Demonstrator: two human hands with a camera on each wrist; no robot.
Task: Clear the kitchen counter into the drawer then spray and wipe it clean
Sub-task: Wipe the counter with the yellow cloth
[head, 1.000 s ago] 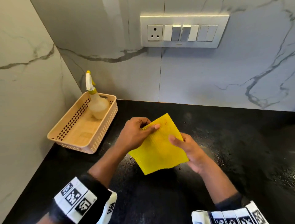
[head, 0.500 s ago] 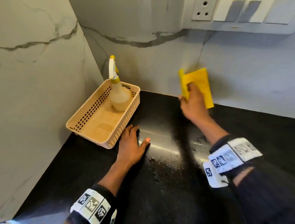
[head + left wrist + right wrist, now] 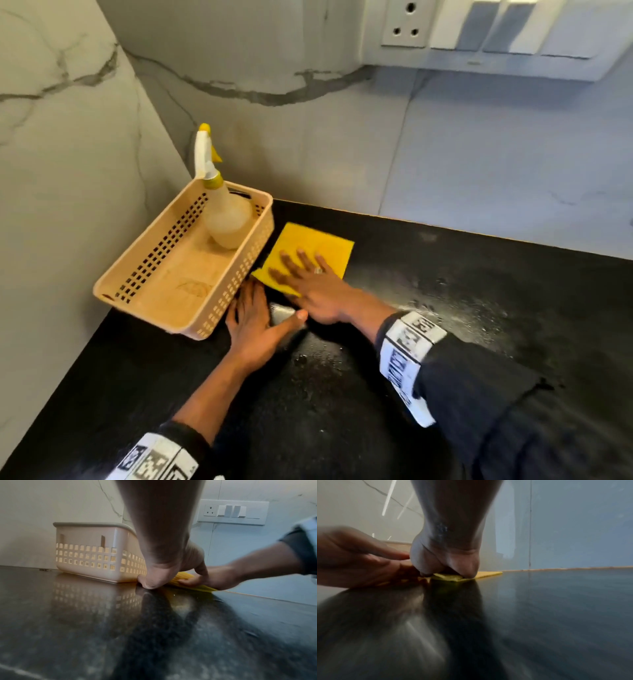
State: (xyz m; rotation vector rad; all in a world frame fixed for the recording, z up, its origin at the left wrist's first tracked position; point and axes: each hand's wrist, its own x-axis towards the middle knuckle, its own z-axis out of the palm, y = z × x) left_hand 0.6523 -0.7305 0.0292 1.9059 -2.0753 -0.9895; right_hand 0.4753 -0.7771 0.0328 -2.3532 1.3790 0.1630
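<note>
A yellow cloth (image 3: 318, 245) lies flat on the black counter (image 3: 479, 325), just right of the beige basket (image 3: 178, 270). My right hand (image 3: 308, 274) presses on the cloth with straight, spread fingers. My left hand (image 3: 251, 317) rests flat on the counter beside the basket's near right corner, thumb out toward the right hand. In the left wrist view the cloth (image 3: 187, 578) shows under the right hand (image 3: 202, 578), next to the basket (image 3: 96, 553). In the right wrist view the cloth's edge (image 3: 488, 573) sticks out from under the palm. A spray bottle (image 3: 222, 209) stands in the basket.
Marble walls meet in the corner behind the basket. A white socket and switch panel (image 3: 479, 34) is on the back wall. Droplets speckle the counter (image 3: 455, 308) to the right of my hands.
My right hand brought the cloth down from near the back wall and laid it flat on the counter beside the basket. The left hand stayed on the counter by the basket.
</note>
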